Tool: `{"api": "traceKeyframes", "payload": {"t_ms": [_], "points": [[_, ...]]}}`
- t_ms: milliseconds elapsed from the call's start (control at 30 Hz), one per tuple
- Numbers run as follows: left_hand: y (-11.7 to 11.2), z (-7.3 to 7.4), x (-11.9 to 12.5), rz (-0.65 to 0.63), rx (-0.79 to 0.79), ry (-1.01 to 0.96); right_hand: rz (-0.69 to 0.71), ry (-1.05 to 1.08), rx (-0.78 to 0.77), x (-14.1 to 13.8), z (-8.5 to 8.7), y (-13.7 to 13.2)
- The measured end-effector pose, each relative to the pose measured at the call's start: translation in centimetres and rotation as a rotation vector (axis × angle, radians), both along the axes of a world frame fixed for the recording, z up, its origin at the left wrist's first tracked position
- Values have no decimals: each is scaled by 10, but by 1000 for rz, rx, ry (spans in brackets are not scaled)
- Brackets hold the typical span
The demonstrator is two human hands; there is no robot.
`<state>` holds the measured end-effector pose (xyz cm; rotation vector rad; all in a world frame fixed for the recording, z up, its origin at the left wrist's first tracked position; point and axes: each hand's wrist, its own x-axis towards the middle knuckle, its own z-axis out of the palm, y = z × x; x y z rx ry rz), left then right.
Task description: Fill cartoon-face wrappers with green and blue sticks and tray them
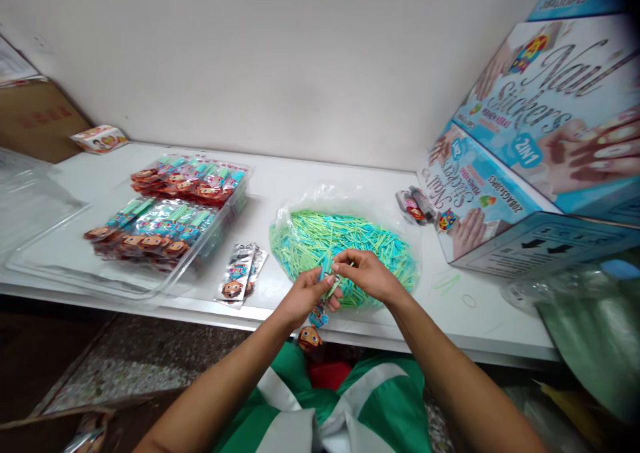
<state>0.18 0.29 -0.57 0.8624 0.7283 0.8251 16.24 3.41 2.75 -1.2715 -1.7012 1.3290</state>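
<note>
My left hand (306, 296) is closed on a small printed candy packet (311, 336), whose lower end with a brown cartoon face hangs below the fingers. Blue and green sticks (327, 266) stand up at the packet's upper end, between my two hands. The fingers of my right hand (369, 274) pinch at that same spot; whether they grip the sticks or the packet's edge is too small to tell. Both hands are over the near edge of a clear plastic bag (410, 240) spread open under a heap of thin green and blue sticks (350, 230).
Left of the bag lie several flat packets (237, 273). Farther left, a clear plastic tray (185, 266) holds stacked packets with sticks (165, 230). Printed cartons (505, 180) stand at the right, with small packets (415, 205) beside them. A rubber band (469, 300) lies on the white table (440, 326).
</note>
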Motion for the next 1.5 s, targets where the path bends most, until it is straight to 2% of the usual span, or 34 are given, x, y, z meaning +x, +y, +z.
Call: {"api": "traceKeyframes", "payload": {"t_ms": [167, 367, 467, 700, 933, 1067, 1300, 1500], "points": [[0, 1, 2, 4, -23, -13, 7, -39, -22, 3, 3, -1], [1, 4, 2, 27, -36, -34, -45, -183, 82, 2, 4, -5], [1, 4, 2, 7, -19, -34, -55, -129, 82, 0, 3, -6], [1, 3, 1, -9, -7, -31, 24, -24, 52, 0, 6, -4], [0, 6, 2, -14, -23, -32, -16, -117, 79, -1, 4, -4], [-1, 5, 2, -27, -42, -50, -71, -94, 82, -2, 2, -5], [-1, 5, 1, -35, -47, -39, -29, -51, 148, -2, 4, -5], [-1, 5, 2, -37, -40, -32, -76, -127, 150, -3, 4, -4]]}}
